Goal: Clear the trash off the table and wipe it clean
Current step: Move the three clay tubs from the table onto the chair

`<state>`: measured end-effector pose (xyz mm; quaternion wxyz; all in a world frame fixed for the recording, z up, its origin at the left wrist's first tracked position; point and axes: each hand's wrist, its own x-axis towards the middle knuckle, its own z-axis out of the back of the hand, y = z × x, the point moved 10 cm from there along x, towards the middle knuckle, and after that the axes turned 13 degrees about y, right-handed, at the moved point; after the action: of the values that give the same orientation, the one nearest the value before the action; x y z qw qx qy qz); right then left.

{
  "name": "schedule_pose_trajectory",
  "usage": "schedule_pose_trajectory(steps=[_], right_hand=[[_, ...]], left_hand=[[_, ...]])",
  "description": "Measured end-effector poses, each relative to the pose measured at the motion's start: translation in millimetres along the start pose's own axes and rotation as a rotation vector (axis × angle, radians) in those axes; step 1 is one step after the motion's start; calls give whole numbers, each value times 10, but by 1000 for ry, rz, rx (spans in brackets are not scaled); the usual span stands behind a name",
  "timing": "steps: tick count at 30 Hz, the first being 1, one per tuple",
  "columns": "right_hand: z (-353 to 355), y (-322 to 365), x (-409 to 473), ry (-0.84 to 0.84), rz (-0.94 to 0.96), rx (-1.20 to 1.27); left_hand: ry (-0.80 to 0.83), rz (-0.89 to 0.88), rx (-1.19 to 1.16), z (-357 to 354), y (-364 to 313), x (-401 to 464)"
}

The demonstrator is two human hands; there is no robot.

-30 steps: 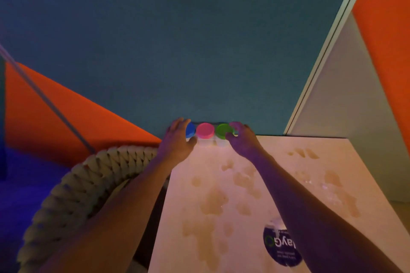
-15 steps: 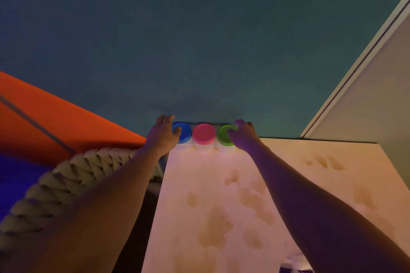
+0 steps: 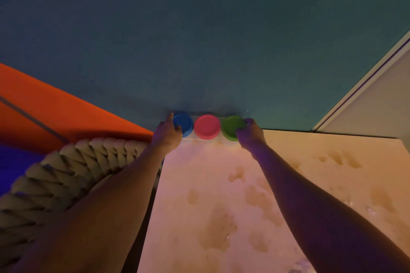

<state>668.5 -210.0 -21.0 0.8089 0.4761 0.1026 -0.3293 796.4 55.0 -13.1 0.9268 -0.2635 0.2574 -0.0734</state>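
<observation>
1. Head view — dim, coloured light is washing over everything; the table (image 3: 221,184) is showing as a pale top tinted pink and orange, running from the bottom of the frame up to a teal wall (image 3: 199,40).
2. Tan, blotchy stains (image 3: 218,228) are lying scattered across the tabletop, with more patches toward the right side.
3. Three small tubs are sitting in a row at the far edge of the table, against the wall, touching or nearly touching: blue-lidded tub (image 3: 183,123), pink-lidded tub (image 3: 207,126), green-lidded tub (image 3: 233,127).
4. The left hand (image 3: 167,134) is curling round the outer side of the blue-lidded tub, thumb over the lid's near edge, a finger reaching up behind it.
5. The right hand (image 3: 250,134) is gripping the outer side of the green-lidded tub, fingers wrapping its rim.
6. Both forearms are stretching forward — the two hands are bracketing the row from either end.
7. Left of the table a thick braided rope basket rim (image 3: 66,173) is curving under the left forearm; beyond it an orange panel (image 3: 55,106) is leaning across.
8. At right, a pale panel with a white edge strip (image 3: 366,99) is slanting up from the table's far corner.
</observation>
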Motion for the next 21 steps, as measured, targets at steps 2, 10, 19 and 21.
schedule_pose_trajectory(steps=[2, 10, 19, 21], right_hand=[[45, 22, -69, -18, 7, 23], [400, 268, -694, -100, 117, 152], [674, 423, -1875, -33, 346, 358], [698, 392, -2118, -15, 383, 381]], left_hand=[[-9, 4, -34, 20, 13, -90], [-132, -116, -123, 363, -161, -797], [-299, -243, -312, 762, -304, -2222], [-340, -254, -309, 801, -285, -2562]])
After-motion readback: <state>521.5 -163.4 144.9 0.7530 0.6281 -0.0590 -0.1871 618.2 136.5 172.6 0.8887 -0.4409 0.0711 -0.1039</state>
